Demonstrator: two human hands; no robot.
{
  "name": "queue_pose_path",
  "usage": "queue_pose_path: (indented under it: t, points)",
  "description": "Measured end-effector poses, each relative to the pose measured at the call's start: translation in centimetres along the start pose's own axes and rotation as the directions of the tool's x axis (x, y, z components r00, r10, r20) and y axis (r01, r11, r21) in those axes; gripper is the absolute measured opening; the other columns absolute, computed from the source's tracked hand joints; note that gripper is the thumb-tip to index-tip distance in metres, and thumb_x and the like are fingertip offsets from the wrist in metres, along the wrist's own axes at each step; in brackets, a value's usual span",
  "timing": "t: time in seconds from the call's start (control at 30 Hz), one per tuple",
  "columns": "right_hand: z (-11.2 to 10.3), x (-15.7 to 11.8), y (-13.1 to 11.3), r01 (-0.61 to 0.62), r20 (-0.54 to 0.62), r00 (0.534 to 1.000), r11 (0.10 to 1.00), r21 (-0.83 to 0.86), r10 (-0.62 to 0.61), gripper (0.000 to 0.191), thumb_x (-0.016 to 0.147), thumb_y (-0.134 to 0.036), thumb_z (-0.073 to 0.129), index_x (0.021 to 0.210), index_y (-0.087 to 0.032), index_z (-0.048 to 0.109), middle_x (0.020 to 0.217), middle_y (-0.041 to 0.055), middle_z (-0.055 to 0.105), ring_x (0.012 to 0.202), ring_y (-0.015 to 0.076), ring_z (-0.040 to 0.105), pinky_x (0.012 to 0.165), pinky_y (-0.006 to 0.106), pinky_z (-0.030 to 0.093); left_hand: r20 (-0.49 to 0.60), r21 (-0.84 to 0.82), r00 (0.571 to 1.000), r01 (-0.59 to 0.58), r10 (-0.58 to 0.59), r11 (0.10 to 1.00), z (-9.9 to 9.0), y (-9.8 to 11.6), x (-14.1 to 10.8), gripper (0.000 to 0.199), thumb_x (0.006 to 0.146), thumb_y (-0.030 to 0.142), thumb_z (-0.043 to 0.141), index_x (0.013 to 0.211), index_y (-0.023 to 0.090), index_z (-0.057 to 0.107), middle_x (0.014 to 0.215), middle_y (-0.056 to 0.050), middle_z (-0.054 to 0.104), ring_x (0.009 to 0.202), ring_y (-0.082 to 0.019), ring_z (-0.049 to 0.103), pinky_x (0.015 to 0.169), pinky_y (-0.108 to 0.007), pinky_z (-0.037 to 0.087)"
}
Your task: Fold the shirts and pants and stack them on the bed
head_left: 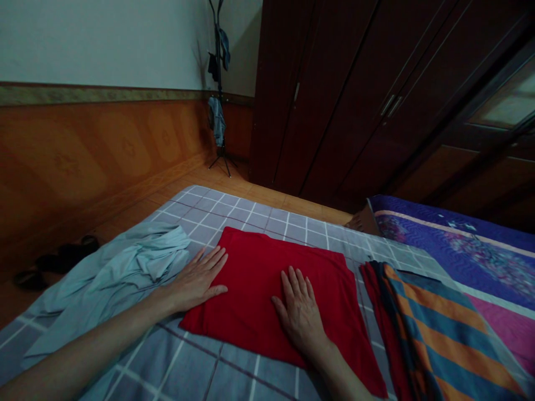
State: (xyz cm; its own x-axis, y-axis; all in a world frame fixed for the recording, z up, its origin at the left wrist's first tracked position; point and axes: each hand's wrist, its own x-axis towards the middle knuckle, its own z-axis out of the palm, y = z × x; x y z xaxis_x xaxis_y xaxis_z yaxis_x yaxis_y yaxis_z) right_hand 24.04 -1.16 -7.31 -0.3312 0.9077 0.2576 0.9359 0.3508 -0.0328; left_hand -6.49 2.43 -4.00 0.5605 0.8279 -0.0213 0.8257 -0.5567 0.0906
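A red cloth garment (254,301), folded into a flat rough rectangle, lies on the grey checked bedspread (192,367). My left hand (198,283) rests flat across its left edge, fingers spread and pointing up and to the right. On the middle of the red cloth lies my right hand (300,309), palm down with its fingers stretched out and the thumb apart. Neither hand grips anything. A crumpled pale blue-grey garment (137,262) sits left of the red one, beside my left forearm. To the right are folded clothes with orange and blue stripes (455,328).
Beyond the bed's far edge is a tiled floor with a coat stand (218,83) carrying a few items. A dark wooden wardrobe (334,94) stands behind. Purple flowered bedding (480,245) lies at the right. Dark footwear (67,256) is on the floor at left.
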Motion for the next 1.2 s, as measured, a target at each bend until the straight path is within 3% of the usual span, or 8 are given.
queue_pose_path:
  t: [0.13, 0.3, 0.53, 0.63, 0.77, 0.83, 1.03, 1.2]
  points:
    - [0.0, 0.0, -0.3, -0.014, -0.001, 1.000, 1.000, 0.012, 0.014, 0.060, 0.094, -0.048, 0.040, 0.140, -0.011, 0.043, 0.148, 0.0152, 0.033, 0.138, 0.0330, 0.026, 0.110, 0.049, 0.026, 0.011, -0.061, 0.991, -0.134, 0.135, 0.989, -1.0, 4.0, 0.8, 0.073, 0.092, 0.061, 0.030, 0.150, 0.021, 0.011, 0.157, -0.008, 0.011, 0.144, -0.022, 0.007, 0.117, -0.041, 0.006]
    - [-0.6, -0.3, 0.4, 0.005, 0.044, 0.999, 1.000, 0.010, -0.005, 0.064, 0.094, -0.052, 0.037, 0.143, -0.012, 0.037, 0.151, 0.0136, 0.028, 0.140, 0.0299, 0.022, 0.111, 0.047, 0.024, 0.028, -0.134, 0.972, -0.226, 0.232, 0.965, 0.4, 8.0, 1.5, 0.074, 0.091, 0.061, 0.036, 0.150, 0.029, 0.004, 0.158, -0.005, 0.007, 0.144, -0.026, 0.004, 0.116, -0.048, 0.006]
    - [-2.7, -2.6, 7.8, -0.289, 0.071, 0.950, 0.944, -0.159, 0.303, 0.072, 0.090, -0.055, 0.042, 0.140, -0.004, 0.040, 0.148, 0.0195, 0.031, 0.138, 0.0353, 0.025, 0.110, 0.051, 0.023, -0.072, -0.044, 0.970, -0.235, 0.231, 0.971, 1.4, 6.0, 0.0, 0.069, 0.093, 0.058, 0.033, 0.149, 0.031, 0.003, 0.157, -0.003, 0.015, 0.143, -0.026, 0.016, 0.115, -0.046, 0.009]
    - [-3.1, -3.7, 6.9, -0.373, 0.006, 0.925, 0.909, -0.187, 0.381, 0.073, 0.089, -0.054, 0.047, 0.138, 0.000, 0.042, 0.147, 0.0248, 0.030, 0.138, 0.0383, 0.024, 0.110, 0.053, 0.023, -0.142, 0.034, 0.968, -0.206, 0.209, 0.978, 1.7, 5.3, -0.5, 0.074, 0.091, 0.061, 0.034, 0.150, 0.027, 0.005, 0.156, -0.006, 0.018, 0.142, -0.027, 0.019, 0.114, -0.045, 0.011]
    - [-2.6, -4.4, 2.2, -0.097, 0.055, 0.993, 0.994, -0.050, 0.100, 0.069, 0.089, -0.053, 0.046, 0.144, -0.013, 0.036, 0.152, 0.0142, 0.026, 0.140, 0.0312, 0.021, 0.111, 0.047, 0.025, -0.186, 0.094, 0.954, -0.221, 0.235, 0.971, 2.1, 5.0, -0.7, 0.074, 0.091, 0.061, 0.035, 0.150, 0.027, 0.006, 0.155, -0.005, 0.021, 0.142, -0.027, 0.020, 0.113, -0.045, 0.012]
    - [-2.3, -4.4, 1.7, 0.011, 0.103, 0.995, 1.000, 0.007, -0.011, 0.067, 0.090, -0.054, 0.044, 0.146, -0.019, 0.033, 0.153, 0.0089, 0.026, 0.140, 0.0279, 0.021, 0.112, 0.045, 0.025, -0.189, 0.105, 0.952, -0.226, 0.243, 0.968, 2.2, 5.0, -0.7, 0.072, 0.092, 0.059, 0.034, 0.150, 0.027, 0.006, 0.156, -0.005, 0.020, 0.142, -0.027, 0.019, 0.113, -0.045, 0.011]
    - [-2.9, -2.2, 7.7, -0.331, 0.031, 0.941, 0.933, -0.143, 0.338, 0.072, 0.090, -0.056, 0.042, 0.139, -0.003, 0.042, 0.148, 0.0221, 0.031, 0.138, 0.0370, 0.024, 0.110, 0.053, 0.023, -0.210, 0.115, 0.949, -0.212, 0.233, 0.970, 2.4, 5.1, -0.9, 0.070, 0.093, 0.057, 0.035, 0.150, 0.027, 0.009, 0.156, -0.004, 0.020, 0.142, -0.027, 0.019, 0.113, -0.044, 0.011]
    - [-2.5, 1.0, 4.7, -0.120, 0.099, 0.988, 0.993, -0.011, 0.120, 0.069, 0.092, -0.057, 0.037, 0.143, -0.012, 0.037, 0.151, 0.0163, 0.026, 0.141, 0.0307, 0.019, 0.112, 0.049, 0.021, -0.222, 0.119, 0.944, -0.221, 0.243, 0.968, 2.3, 5.1, -0.9, 0.070, 0.093, 0.057, 0.035, 0.150, 0.027, 0.008, 0.155, -0.004, 0.022, 0.141, -0.027, 0.020, 0.113, -0.044, 0.011]
